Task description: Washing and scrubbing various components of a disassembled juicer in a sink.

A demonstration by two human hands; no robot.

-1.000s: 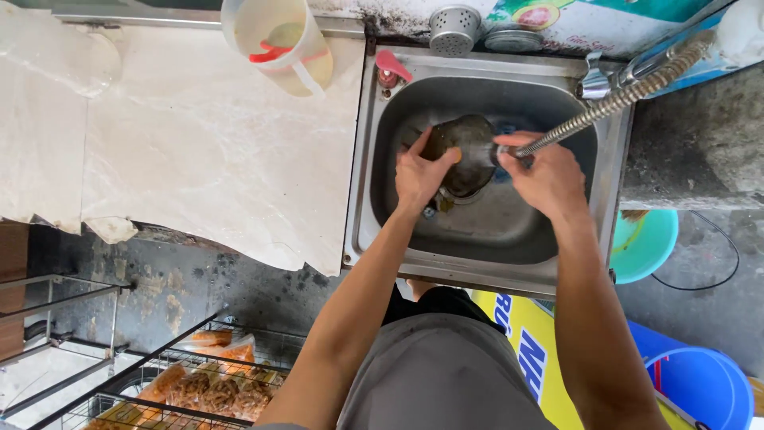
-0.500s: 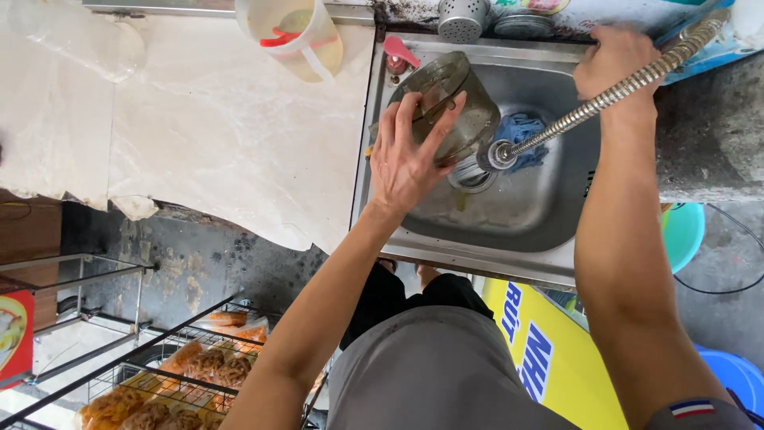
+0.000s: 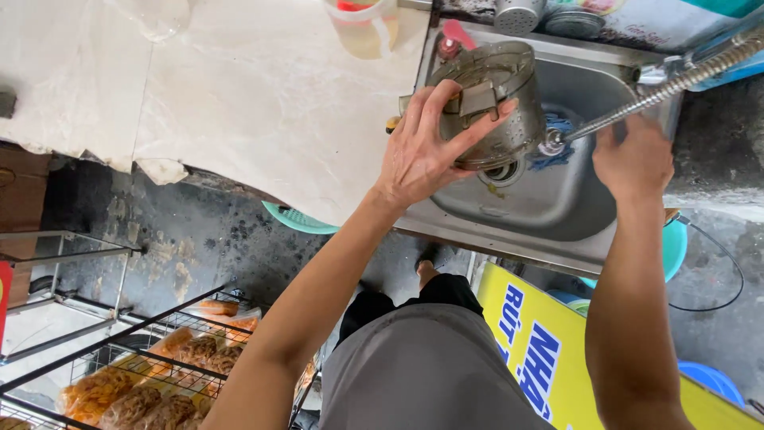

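Observation:
My left hand (image 3: 426, 151) grips a clear smoky-grey plastic container (image 3: 493, 103), tilted on its side above the left part of the steel sink (image 3: 557, 203). My right hand (image 3: 633, 159) is over the right side of the sink, holding the flexible metal spray hose (image 3: 668, 84), whose nozzle end points at the container. A blue scrubbing cloth (image 3: 553, 143) lies in the basin by the drain.
A white marble counter (image 3: 239, 87) spreads left of the sink, with a clear plastic jug (image 3: 362, 24) at its back edge. A pink-topped bottle (image 3: 452, 36) stands at the sink's corner. A wire rack of packaged snacks (image 3: 151, 374) sits below left; a yellow sign (image 3: 541, 350) below.
My left hand has lifted the container higher and turned it. My right hand has come down from the back of the sink to the hose near the nozzle.

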